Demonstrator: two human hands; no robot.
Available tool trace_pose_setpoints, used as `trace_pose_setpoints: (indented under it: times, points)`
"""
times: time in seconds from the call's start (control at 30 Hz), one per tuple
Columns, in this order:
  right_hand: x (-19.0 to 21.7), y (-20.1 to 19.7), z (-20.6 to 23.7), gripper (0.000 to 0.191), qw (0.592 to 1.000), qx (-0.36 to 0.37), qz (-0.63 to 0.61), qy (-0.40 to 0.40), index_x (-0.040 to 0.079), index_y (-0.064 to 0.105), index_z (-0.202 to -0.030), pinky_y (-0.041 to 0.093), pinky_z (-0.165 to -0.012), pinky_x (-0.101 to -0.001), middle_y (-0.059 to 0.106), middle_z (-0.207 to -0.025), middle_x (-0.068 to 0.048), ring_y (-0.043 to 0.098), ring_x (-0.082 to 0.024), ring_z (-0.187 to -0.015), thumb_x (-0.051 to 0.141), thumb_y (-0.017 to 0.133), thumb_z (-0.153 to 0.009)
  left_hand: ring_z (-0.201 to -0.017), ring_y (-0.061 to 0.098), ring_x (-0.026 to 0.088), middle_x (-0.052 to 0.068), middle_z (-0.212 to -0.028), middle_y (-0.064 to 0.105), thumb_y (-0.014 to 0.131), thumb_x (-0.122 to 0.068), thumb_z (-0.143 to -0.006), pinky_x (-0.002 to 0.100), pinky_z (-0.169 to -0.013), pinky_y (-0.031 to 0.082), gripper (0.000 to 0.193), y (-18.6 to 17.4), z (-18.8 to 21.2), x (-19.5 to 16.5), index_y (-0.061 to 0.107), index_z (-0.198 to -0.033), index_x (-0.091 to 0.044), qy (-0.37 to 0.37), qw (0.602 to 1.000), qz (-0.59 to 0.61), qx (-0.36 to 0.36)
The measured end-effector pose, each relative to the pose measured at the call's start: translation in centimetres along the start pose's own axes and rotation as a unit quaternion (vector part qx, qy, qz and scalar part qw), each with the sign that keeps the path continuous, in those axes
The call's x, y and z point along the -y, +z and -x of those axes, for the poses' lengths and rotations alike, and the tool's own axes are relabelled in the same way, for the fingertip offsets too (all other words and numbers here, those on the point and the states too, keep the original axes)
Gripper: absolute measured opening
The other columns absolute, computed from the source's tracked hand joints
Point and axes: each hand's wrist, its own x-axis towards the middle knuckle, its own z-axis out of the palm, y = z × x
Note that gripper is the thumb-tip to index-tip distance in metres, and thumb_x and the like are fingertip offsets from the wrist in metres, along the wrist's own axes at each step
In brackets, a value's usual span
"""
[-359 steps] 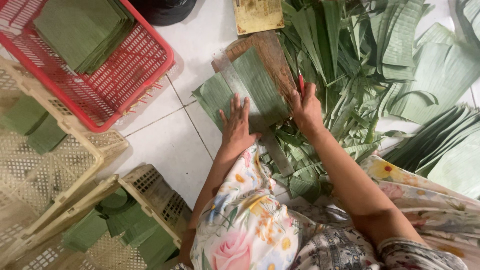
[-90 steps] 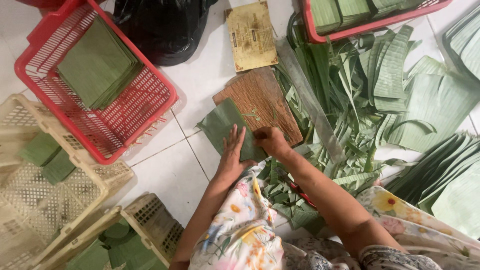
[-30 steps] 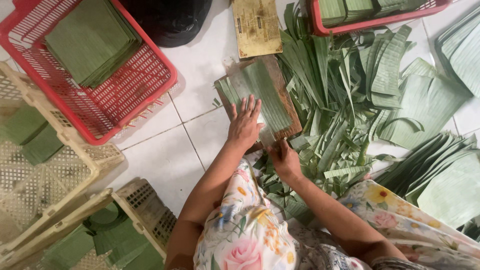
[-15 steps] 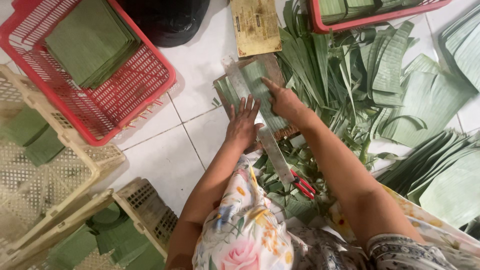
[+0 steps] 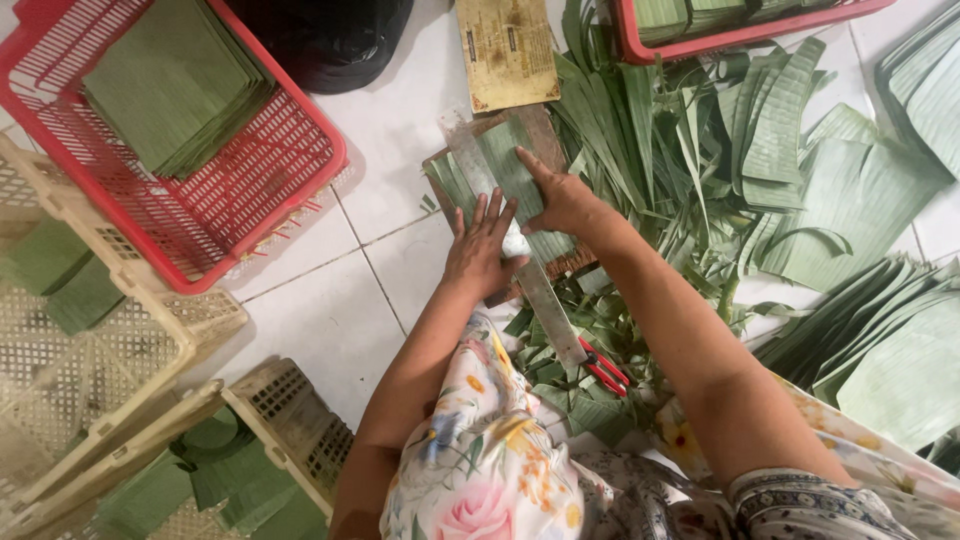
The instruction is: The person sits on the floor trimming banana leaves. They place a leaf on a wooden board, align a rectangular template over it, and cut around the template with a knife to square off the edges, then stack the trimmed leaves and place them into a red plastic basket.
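A stack of green banana-leaf pieces point(image 5: 510, 165) lies on a brown wooden board point(image 5: 545, 125) on the white tiled floor. A long metal ruler point(image 5: 545, 300) lies diagonally across the leaf and board. My left hand point(image 5: 480, 250) presses flat on the ruler and the leaf's near edge, fingers spread. My right hand point(image 5: 560, 195) rests flat on the leaf just right of the ruler, fingers pointing to the upper left. Neither hand grips anything. A red-handled cutting tool point(image 5: 605, 368) lies among leaf scraps near my lap.
A red basket point(image 5: 310, 190) at upper left holds stacked cut leaves. Cream plastic crates point(image 5: 200, 330) with leaf pieces stand at left and lower left. A second red basket point(image 5: 640, 45) is at top right. Long leaf strips point(image 5: 800, 190) cover the right. A yellow card point(image 5: 510, 50) lies by the board.
My right hand has left the scrap pile near my lap and moved up onto the leaf. The metal ruler now lies across the leaf, under my left hand.
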Motion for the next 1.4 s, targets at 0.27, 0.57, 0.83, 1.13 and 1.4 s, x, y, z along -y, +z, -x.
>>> trace_pose_setpoints:
  times: [0.27,0.57,0.83,1.13,1.4]
  points:
    - [0.4,0.0,0.3,0.135,1.0,0.003,-0.001,0.02,0.017,0.017,-0.164,0.054,-0.095,-0.0452,0.07,-0.115,-0.03,0.068,-0.045,-0.111,0.025,0.097,-0.056,-0.157,0.017,0.037,0.015,-0.169,0.019,0.082,-0.042,-0.08,0.064,-0.123,0.012,0.1,0.3,0.1,0.4,0.028,-0.16,-0.013,0.009,1.0,-0.001,-0.01]
    - [0.2,0.2,0.0,0.139,0.999,0.012,0.028,0.032,0.021,0.014,-0.164,0.052,-0.098,-0.047,0.069,-0.117,-0.031,0.065,-0.046,-0.114,0.027,0.099,-0.055,-0.156,0.011,0.039,0.019,-0.169,0.011,0.084,-0.044,-0.079,0.069,-0.12,0.006,0.103,0.0,0.3,-0.3,0.027,-0.16,-0.015,-0.019,1.0,-0.004,-0.009]
    - [0.7,0.0,0.0,0.138,0.997,0.025,0.033,0.06,0.023,0.013,-0.165,0.051,-0.099,-0.047,0.069,-0.118,-0.031,0.065,-0.046,-0.114,0.025,0.097,-0.056,-0.158,0.009,0.037,0.017,-0.17,0.01,0.085,-0.047,-0.076,0.072,-0.12,0.002,0.112,-0.4,0.4,-0.7,0.019,-0.16,-0.012,-0.051,0.999,-0.008,-0.006]
    - [1.4,-0.3,0.3,0.121,0.999,0.04,0.033,0.015,0.036,0.028,-0.161,0.052,-0.102,-0.0436,0.069,-0.129,-0.021,0.067,-0.038,-0.118,0.02,0.094,-0.061,-0.157,0.011,0.039,0.019,-0.169,0.011,0.085,-0.046,-0.076,0.071,-0.12,0.002,0.112,-0.1,0.6,-0.8,0.021,-0.16,-0.01,-0.051,0.999,-0.002,-0.018]
    - [2.7,-0.1,0.0,0.11,0.987,0.083,0.126,0.053,0.048,0.033,-0.157,0.052,-0.098,-0.0451,0.066,-0.115,-0.026,0.065,-0.04,-0.114,0.027,0.095,-0.069,-0.158,0.008,0.038,0.019,-0.17,0.01,0.081,-0.047,-0.081,0.069,-0.121,0.001,0.109,-0.2,0.6,-1.1,0.019,-0.161,-0.008,-0.058,0.998,-0.004,-0.004]
